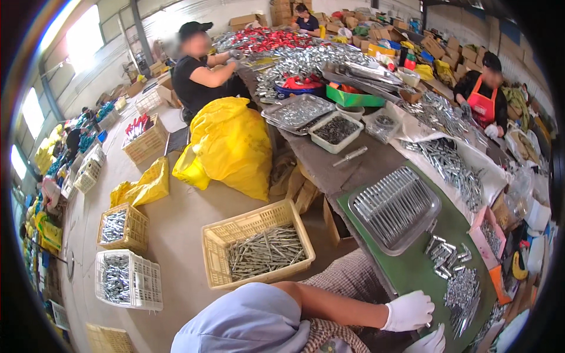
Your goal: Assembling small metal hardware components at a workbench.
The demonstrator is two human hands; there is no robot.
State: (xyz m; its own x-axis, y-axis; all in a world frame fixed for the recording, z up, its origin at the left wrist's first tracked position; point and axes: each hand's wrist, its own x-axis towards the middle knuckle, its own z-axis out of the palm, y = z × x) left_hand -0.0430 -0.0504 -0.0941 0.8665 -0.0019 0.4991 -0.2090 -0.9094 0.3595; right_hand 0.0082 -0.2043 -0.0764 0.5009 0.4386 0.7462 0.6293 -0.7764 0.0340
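Note:
My left hand [409, 310] wears a white glove and lies with curled fingers on the green mat [412, 273] at the table's near edge. Whether it holds anything is hidden. Only the gloved top of my right hand [432, 342] shows at the lower edge, just below the left. Right of both hands lie a heap of small metal bolts [462, 297] and loose short metal sleeves [447, 254]. Beyond them stands a metal tray [432, 219] filled with rows of metal rods. On the floor to my left sits a yellow plastic basket [215, 259] of long bolts.
A big yellow sack [232, 144] leans against the table. Two smaller crates [126, 281] of metal parts stand on the floor at left. Trays and piles of parts cover the long table. A person in black [197, 73] and a person in an orange apron [482, 97] work farther along.

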